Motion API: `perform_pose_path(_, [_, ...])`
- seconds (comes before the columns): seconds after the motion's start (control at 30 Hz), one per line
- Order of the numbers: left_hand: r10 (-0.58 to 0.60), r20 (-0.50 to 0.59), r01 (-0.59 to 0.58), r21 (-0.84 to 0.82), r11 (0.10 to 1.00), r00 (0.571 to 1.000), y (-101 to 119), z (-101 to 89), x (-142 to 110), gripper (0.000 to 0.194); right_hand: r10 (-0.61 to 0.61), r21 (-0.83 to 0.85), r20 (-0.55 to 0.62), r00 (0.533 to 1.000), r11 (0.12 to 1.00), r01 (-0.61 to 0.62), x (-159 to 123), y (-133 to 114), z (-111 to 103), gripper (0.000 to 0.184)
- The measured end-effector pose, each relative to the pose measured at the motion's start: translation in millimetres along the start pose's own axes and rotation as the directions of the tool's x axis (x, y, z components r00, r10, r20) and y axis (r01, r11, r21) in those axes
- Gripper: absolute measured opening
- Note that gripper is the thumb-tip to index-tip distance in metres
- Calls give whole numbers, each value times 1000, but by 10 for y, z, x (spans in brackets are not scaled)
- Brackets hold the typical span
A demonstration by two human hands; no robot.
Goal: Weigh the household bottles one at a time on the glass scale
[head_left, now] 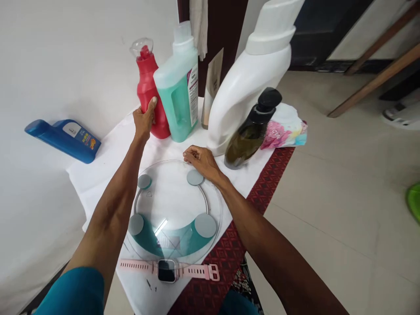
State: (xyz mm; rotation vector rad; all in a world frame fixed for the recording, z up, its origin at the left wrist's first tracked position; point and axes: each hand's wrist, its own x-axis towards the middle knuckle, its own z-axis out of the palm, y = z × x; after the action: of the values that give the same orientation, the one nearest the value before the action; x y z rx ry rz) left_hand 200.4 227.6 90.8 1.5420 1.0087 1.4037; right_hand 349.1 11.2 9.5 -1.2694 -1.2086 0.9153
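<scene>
My left hand [144, 120] is wrapped round the lower part of a red bottle [149, 85] with a clear cap, which stands upright at the back of the table. Touching or close beside it is a translucent bottle of green liquid [175, 96]. My right hand [201, 158] hovers or rests by the far edge of a round glass bathroom scale [170, 197], its fingers curled together with nothing visible in them. Just behind that hand stands a large white jug [246, 83]. A dark pump bottle [247, 131] leans in view to its right.
A blue bottle [74, 138] is by the wall at left. A pink-strapped smartwatch [167, 270] lies along the scale's near edge. Behind are a beige tube [211, 89] and a colourful pouch [285, 127]. A white cloth [98, 179] covers the table over a red patterned one [226, 249].
</scene>
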Motion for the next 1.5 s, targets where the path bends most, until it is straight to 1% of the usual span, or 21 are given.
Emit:
perform_pose_path(0.1, [22,-111,-25,-25,999,994,3,24,-52,67,13,9,-6,1000,1000,-13,4,6,-3,24])
perform_pose_path(0.2, [55,-187,-57,-7,998,981,5,-98,-124,69,16,11,4,1000,1000,-16,11,14,-8,23])
perform_pose_path(0.3, [83,-222,-77,34,996,972,44,-347,-239,69,5,-8,2,1000,1000,-5,19,22,-7,21])
perform_pose_path(0.37, [88,-277,-69,76,995,957,116,-545,-350,67,7,-9,1,1000,1000,-7,26,26,-3,20])
perform_pose_path(0.43, [100,-375,-59,118,991,922,232,-742,-486,68,3,-8,1,1000,1000,-3,35,28,1,20])
perform_pose_path(0.5, [152,-436,-97,146,985,887,392,-934,-645,71,-8,-18,-2,1000,1000,8,43,31,3,20])
perform_pose_path(0.53, [194,-440,-141,152,978,877,489,-1027,-735,73,-14,-27,-7,1000,1000,14,46,33,3,21])
perform_pose_path(0.6, [279,-400,-243,140,960,873,710,-1197,-943,80,-19,-37,-12,1000,999,19,51,39,4,21])
perform_pose_path(0.63, [306,-363,-281,122,952,880,829,-1267,-1064,85,-19,-38,-11,1000,999,19,52,43,4,21])
perform_pose_path(0.7, [309,-286,-299,78,951,907,1061,-1362,-1338,93,-18,-41,-9,1000,999,18,55,50,6,20])
perform_pose_path(0.77, [252,-221,-250,37,968,942,1247,-1379,-1642,96,-18,-46,-8,1000,999,18,57,57,8,20])
perform_pose_path(0.83, [158,-227,-164,-5,986,961,1357,-1330,-1945,94,-29,-46,-5,1000,999,29,57,62,10,21])
perform_pose_path(0.93, [3,-278,-28,-85,996,961,1384,-1204,-2329,81,-48,-41,0,999,998,48,55,65,14,22])
perform_pose_path(0.97, [-33,-277,4,-104,995,960,1370,-1167,-2426,76,-50,-39,-3,999,998,49,54,65,16,21])
perform_pose_path(1.03, [-61,-253,31,-120,992,966,1332,-1115,-2566,70,-52,-33,-8,999,998,52,51,61,18,19])
perform_pose_path(1.13, [-33,-239,6,-112,994,970,1278,-1093,-2661,73,-65,-23,-8,998,998,64,46,48,18,18])
perform_pose_path(1.33, [22,-174,-41,-106,994,985,1160,-1114,-2712,74,-62,-29,-11,998,998,62,50,28,10,17])
perform_pose_path(1.43, [74,-165,-92,-99,991,983,1120,-1140,-2741,81,-59,-24,-16,998,998,59,58,33,19,18])
perform_pose_path(1.5, [86,-149,-96,-61,994,985,1111,-1173,-2752,85,-56,-30,-21,998,998,55,53,32,27,18])
